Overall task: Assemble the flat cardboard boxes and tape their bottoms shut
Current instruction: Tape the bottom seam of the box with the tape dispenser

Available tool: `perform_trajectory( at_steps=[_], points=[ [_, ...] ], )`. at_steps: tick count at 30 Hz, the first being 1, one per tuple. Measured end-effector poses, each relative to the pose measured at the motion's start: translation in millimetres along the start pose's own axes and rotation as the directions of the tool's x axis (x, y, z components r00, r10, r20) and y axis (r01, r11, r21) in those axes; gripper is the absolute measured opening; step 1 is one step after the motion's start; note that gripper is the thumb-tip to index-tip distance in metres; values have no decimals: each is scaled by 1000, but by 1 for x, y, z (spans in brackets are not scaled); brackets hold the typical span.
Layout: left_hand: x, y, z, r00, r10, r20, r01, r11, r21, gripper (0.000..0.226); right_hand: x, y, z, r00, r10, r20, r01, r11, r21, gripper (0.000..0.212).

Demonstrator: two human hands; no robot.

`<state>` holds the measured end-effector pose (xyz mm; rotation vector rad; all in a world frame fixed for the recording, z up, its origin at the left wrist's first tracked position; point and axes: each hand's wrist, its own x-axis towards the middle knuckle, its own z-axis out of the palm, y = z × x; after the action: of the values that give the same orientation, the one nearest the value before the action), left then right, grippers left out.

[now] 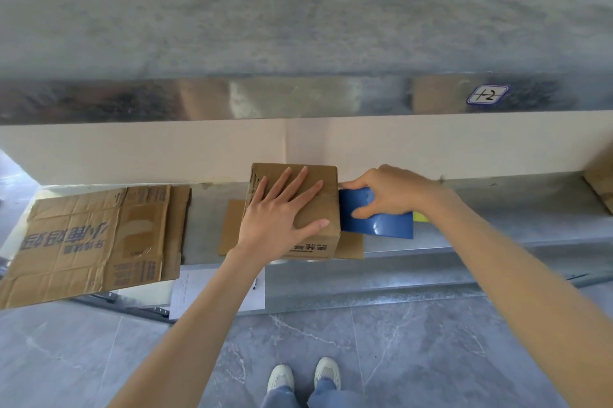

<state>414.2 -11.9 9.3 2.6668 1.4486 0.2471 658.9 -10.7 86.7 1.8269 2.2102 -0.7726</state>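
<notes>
A small assembled cardboard box [323,235] stands on a metal shelf [464,208], its closed flaps facing up. My left hand [282,212] lies flat on top of it, fingers spread, holding nothing. My right hand [388,190] grips a blue tape dispenser [381,223] pressed against the box's right side near the top edge. A flat piece of cardboard [232,228] lies under the box.
A large flattened cardboard box [89,241] with printed characters overhangs the shelf's left end. Another cardboard piece [600,182] sits at the far right. A yellow item [420,217] peeks out behind the dispenser. A metal shelf [298,42] runs above. White paper [199,288] hangs below the shelf.
</notes>
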Motion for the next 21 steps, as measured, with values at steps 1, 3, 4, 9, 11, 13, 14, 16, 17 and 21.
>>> perform_trajectory(
  at_steps=[1,3,4,9,11,13,14,16,17,21],
  points=[
    [-1,0,0,1000,-1,-2,1,1000,-4,77,2,-1,8,1000,12,-12,-12,999,-36,72],
    [-1,0,0,1000,-2,-9,2,1000,-12,77,3,2,18,998,37,-53,-40,997,-59,80],
    [0,0,0,1000,-1,-11,0,1000,-18,76,2,7,21,996,52,-78,-56,997,-47,83],
    [0,-1,3,999,-25,-48,24,999,-23,77,-1,34,50,946,89,-313,-117,991,-70,67],
    [1,-1,5,998,-34,-57,33,999,-14,77,1,45,67,908,107,-405,-151,985,-79,61],
    [2,0,6,997,-39,-62,38,999,-7,77,6,55,80,870,163,-464,-229,969,-88,61],
    [2,0,7,997,-40,-64,40,999,-7,77,9,60,86,857,195,-478,-265,961,-84,62],
    [1,0,7,997,-39,-68,39,999,-5,76,15,70,96,844,242,-479,-304,951,-55,65],
    [1,0,7,997,-37,-67,37,999,-4,76,18,75,100,842,255,-476,-306,951,-32,67],
    [2,-1,6,998,-46,-43,45,998,-37,77,28,90,109,795,317,-517,-288,947,138,66]
  ],
)
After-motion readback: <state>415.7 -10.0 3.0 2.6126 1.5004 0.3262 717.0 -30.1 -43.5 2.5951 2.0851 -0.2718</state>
